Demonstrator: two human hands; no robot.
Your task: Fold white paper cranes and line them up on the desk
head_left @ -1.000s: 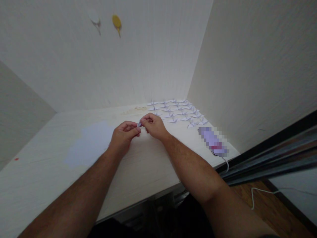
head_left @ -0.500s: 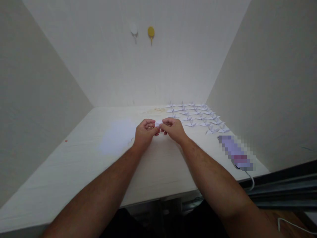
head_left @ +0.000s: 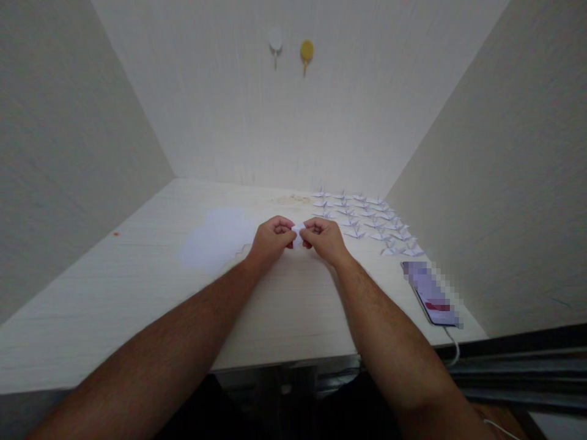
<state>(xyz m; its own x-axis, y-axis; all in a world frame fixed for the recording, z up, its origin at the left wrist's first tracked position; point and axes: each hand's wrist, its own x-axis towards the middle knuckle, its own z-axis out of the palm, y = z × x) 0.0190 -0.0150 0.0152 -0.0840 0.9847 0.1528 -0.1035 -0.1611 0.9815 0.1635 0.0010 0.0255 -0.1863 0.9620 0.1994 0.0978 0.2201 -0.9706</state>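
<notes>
A small, pale lilac piece of folded paper (head_left: 297, 233) is pinched between the left hand (head_left: 270, 239) and the right hand (head_left: 323, 239), both clenched on it with fingertips meeting just above the pale wood-grain tabletop (head_left: 137, 287). The fold in hand cannot be told; the paper is largely hidden by the fingers.

Rows of small, finished white paper cranes (head_left: 364, 219) are set out at the far right of the tabletop, well apart from the hands. Judged from this, many pieces are complete, and the piece held is not yet shaped like them. A loose stack of pale lilac paper sheets (head_left: 215, 235) lies just left of the left hand, so material remains.

A rectangular phone with a white cable (head_left: 431, 294) lies near the right edge. Two round wall hooks, one white and one yellow (head_left: 291, 49), are fixed above.

Against the frame half a second earlier, the grip is unchanged; the view has shifted, and the hands sit slightly nearer the tabletop.
</notes>
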